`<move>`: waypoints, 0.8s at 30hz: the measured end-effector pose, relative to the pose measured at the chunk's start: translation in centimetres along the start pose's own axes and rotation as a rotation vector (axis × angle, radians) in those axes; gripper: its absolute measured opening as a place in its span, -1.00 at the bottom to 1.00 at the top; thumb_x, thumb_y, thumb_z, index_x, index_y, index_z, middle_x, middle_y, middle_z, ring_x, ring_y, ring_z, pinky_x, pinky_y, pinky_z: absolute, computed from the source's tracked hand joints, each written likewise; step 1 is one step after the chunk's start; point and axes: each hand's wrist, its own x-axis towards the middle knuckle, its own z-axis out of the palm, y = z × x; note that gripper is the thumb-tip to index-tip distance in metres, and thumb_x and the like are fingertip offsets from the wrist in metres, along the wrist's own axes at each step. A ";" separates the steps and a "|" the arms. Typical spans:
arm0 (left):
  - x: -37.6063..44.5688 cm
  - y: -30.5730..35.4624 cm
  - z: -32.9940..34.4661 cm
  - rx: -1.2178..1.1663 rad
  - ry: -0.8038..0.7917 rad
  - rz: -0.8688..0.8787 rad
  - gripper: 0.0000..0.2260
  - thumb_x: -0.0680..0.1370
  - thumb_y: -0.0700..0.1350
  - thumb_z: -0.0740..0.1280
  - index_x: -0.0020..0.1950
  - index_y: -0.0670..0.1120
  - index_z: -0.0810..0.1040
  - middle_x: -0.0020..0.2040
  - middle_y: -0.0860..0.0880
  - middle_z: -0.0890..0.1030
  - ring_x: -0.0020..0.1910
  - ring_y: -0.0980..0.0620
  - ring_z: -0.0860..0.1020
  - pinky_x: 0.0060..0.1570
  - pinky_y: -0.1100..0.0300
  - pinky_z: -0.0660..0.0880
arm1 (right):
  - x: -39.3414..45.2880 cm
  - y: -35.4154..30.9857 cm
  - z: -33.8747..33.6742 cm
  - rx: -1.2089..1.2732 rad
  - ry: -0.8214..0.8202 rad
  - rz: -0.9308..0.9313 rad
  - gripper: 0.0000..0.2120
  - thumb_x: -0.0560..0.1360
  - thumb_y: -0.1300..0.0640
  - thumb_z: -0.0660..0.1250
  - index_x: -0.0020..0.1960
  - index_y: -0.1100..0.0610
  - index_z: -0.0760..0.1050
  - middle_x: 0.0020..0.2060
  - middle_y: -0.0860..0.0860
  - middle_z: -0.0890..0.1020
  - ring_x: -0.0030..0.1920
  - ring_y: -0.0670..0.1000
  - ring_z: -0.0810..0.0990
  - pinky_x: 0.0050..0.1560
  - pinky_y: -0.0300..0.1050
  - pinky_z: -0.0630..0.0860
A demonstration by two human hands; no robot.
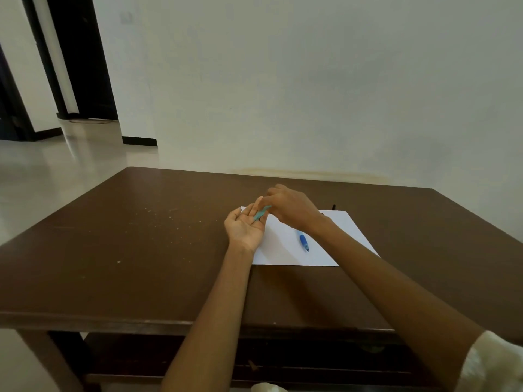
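My left hand (244, 226) lies palm up over the left edge of a white sheet of paper (334, 239), fingers relaxed. A small teal piece, maybe a pen cap (261, 213), rests across its fingers. My right hand (291, 206) reaches over from the right, and its curled fingertips pinch the far end of the teal piece. A blue pen (303, 241) lies on the paper below my right wrist, partly hidden by it.
The brown wooden table (141, 250) has pale specks on its left half. A small dark object (334, 207) sits just behind the paper. A white wall stands right behind the table; tiled floor and a dark doorway are at the left.
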 end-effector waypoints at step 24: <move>0.5 -0.2 0.0 0.260 -0.078 -0.054 -0.36 0.46 -0.50 -0.10 0.53 -0.15 -0.02 0.48 -0.23 0.20 0.40 -0.26 0.29 0.29 -0.16 0.28 | -2.8 0.8 1.5 0.391 0.030 0.259 -0.79 0.53 0.19 0.30 0.14 0.13 0.58 0.03 0.10 0.64 0.00 0.03 0.57 0.02 -0.21 0.43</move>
